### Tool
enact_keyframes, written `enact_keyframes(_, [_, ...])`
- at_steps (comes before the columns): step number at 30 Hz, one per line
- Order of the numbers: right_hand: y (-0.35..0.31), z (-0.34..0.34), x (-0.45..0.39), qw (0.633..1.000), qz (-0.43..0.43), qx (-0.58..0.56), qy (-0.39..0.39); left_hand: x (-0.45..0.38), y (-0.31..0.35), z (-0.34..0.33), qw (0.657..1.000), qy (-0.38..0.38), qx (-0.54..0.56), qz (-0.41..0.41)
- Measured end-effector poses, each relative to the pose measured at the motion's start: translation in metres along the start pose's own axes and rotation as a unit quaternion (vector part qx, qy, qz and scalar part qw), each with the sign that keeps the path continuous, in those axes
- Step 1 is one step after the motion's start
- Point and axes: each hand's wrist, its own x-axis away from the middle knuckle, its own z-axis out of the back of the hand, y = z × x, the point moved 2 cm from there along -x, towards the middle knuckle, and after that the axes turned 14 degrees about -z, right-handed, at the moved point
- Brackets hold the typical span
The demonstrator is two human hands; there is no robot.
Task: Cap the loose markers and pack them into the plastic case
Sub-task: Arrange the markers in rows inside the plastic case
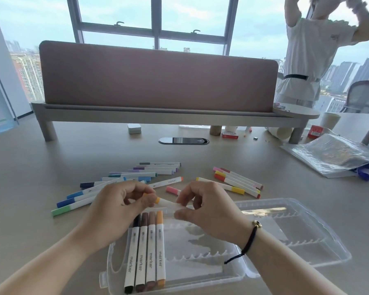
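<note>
Held crosswise between both hands, an orange-tipped marker (168, 204) was seen just above the far edge of the open plastic case (285, 237), its long axis running left to right and tilted slightly down toward the right. The left hand (119, 206) was closed in a pinch around the orange end, apparently on the cap (152, 198), though blur made it unclear whether the cap was already seated. The right hand (202, 206) was pinched around the white barrel. Four capped markers (146, 252) had been laid side by side in the case's left slots, their axes running near to far, so the held marker lay roughly at a right angle to the slot it would be turned into. The next free slot was judged to sit just right of the orange one, nearer the right hand. Loose markers (115, 184) were spread on the table (30, 167) beyond the hands, blues and purples to the left, reds and yellows (237, 180) to the right.
</note>
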Motion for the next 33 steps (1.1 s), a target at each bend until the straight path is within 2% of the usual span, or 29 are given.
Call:
enact_keyframes(11, [-0.004, -0.004, 0.001, 0.99, -0.05, -0.087, -0.095, -0.001, 0.003, 0.004, 0.992, 0.035, 0.11, 0.052])
enact_keyframes(21, [-0.009, -0.008, 0.004, 0.976, -0.093, -0.136, -0.144, 0.002, 0.008, 0.006, 0.985, 0.019, 0.161, 0.054])
enact_keyframes(26, [-0.01, -0.014, 0.006, 0.968, -0.104, -0.138, -0.179, 0.005, 0.009, 0.001, 0.983, -0.022, 0.178, 0.046])
enact_keyframes(29, [-0.012, -0.017, 0.01, 0.968, -0.116, -0.106, -0.193, 0.006, 0.009, -0.004, 0.985, -0.056, 0.158, 0.03])
enact_keyframes(33, [-0.012, -0.021, 0.011, 0.977, -0.115, -0.042, -0.174, 0.008, 0.005, -0.009, 0.996, -0.086, 0.035, -0.019])
